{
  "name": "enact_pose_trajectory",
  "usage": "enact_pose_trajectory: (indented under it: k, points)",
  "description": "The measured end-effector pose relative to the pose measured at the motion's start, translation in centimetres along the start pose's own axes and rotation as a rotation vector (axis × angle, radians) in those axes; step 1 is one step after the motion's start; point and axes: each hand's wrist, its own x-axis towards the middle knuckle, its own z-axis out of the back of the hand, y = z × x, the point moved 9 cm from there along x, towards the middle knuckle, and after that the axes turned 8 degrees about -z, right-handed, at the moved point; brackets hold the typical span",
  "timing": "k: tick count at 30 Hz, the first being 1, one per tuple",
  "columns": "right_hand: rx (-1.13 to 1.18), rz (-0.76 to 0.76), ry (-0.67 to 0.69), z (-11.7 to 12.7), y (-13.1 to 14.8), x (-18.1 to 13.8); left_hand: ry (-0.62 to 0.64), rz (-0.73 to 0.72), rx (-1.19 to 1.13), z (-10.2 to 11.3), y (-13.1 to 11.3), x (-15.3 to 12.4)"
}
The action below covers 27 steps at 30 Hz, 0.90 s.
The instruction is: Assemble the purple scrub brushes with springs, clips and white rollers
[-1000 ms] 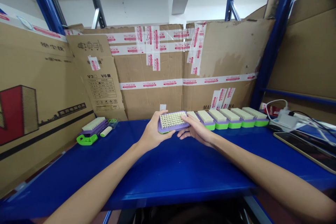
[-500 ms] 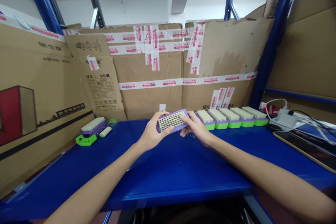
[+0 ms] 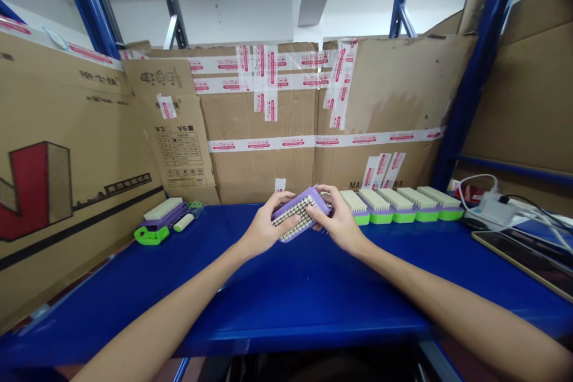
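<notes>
Purple, plastic-looking brush point(image 3: 295, 205) with pale bristles is held above the bench point(image 3: 286, 298), left of the row of brushes point(image 3: 396, 199). Its left end is gripped by the left hand point(image 3: 263, 225), its right end by the right hand point(image 3: 339, 219), thumbs laid over the bristle face. Probably light, stiff-bodied, not fragile; best taken by the block's sides. Compared with the earlier frame, it is tilted more steeply and more purple side is exposed.

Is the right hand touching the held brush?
Touching. The head view shows the right hand gripping one end of the brush, its thumb lying across the bristled side.
</notes>
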Motion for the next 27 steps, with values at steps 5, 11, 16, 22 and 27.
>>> enact_pose_trajectory:
  k: [5, 11, 16, 22, 27]
  points:
    - [-0.095, 0.1, -0.076, 0.9, 0.7, -0.1, 0.043, 0.087, -0.114, -1.0, 1.0, -0.3]
    - [-0.195, 0.155, -0.021, 0.2, 1.1, -0.7, 0.126, 0.147, -0.19, -2.3, 1.5, -0.8]
    - [-0.23, 0.161, 0.049, -0.5, 0.9, -0.9, 0.153, 0.185, -0.203, -2.6, 1.5, -1.1]
    - [-0.266, 0.165, 0.097, -1.0, 0.7, -1.0, 0.178, 0.177, -0.062, -2.4, 1.9, -1.2]
    - [-0.331, 0.157, 0.11, -1.0, 0.9, -1.0, 0.2, 0.146, -0.043, -2.5, 1.7, -1.2]
